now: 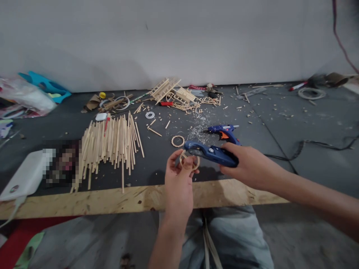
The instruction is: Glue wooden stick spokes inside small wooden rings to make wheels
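My left hand (181,177) pinches a small wooden ring (197,164) above the table's front edge. In my right hand (242,164) is a blue cutting tool (210,152), its handles inside my fingers and its head over the upper left of the ring. Whether the jaws touch the wood cannot be made out. Just beyond my left hand, a second wooden ring (177,141) lies flat on the dark table. A blue glue gun (223,130) with an orange trigger rests behind the cutting tool, among white scraps.
Many thin wooden sticks (112,138) are spread at the left, near a white power bank (26,173). Stick-built pieces (165,89) stand by the wall. A black cable (322,144) crosses the right side. A plastic bag (28,97) lies far left.
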`<state>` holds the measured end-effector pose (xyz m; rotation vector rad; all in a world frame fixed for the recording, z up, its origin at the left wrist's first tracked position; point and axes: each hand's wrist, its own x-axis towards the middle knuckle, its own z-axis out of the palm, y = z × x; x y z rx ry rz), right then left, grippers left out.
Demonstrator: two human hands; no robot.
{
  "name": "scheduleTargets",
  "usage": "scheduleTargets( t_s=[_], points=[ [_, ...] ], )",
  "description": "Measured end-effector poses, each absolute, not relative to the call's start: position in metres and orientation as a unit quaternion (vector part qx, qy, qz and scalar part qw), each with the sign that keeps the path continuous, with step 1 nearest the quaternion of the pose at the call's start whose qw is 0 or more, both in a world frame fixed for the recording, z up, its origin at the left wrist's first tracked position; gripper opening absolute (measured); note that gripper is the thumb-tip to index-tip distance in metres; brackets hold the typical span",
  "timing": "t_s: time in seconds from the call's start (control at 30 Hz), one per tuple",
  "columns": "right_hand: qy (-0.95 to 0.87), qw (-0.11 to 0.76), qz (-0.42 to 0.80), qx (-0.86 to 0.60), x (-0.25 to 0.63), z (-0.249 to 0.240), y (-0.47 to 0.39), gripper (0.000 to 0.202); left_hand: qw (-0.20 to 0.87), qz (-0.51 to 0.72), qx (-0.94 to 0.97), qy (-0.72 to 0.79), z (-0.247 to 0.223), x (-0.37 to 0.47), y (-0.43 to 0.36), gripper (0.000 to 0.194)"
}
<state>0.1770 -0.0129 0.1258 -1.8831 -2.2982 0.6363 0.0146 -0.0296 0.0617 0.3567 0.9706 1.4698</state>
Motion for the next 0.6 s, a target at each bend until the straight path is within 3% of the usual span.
scheduleTargets(
  t_s=[0.17, 0.37, 0.47, 0.6],
  points=[
    [-0.711, 0.036, 0.255, -0.654, 0.18, 0.108, -0.007, 0.02, 0.569, 0.501, 0.317, 0.57, 0.029, 0.004, -0.022, 0.034],
    [-0.7, 0.029, 0.259, -0.665, 0.183, 0.092, -0.005, 0.023, 0.318, 0.34, 0.562, 0.684, 0.01, -0.002, -0.015, 0.029],
    [-0.7, 0.025, 0.258, -0.666, 0.183, 0.09, -0.006, 0.025, 0.182, 0.302, 0.628, 0.694, 0.011, -0.005, -0.012, 0.027],
    [-0.706, 0.023, 0.251, -0.661, 0.182, 0.089, -0.007, 0.021, 0.15, 0.325, 0.631, 0.688, 0.016, -0.01, -0.011, 0.024]
  ],
)
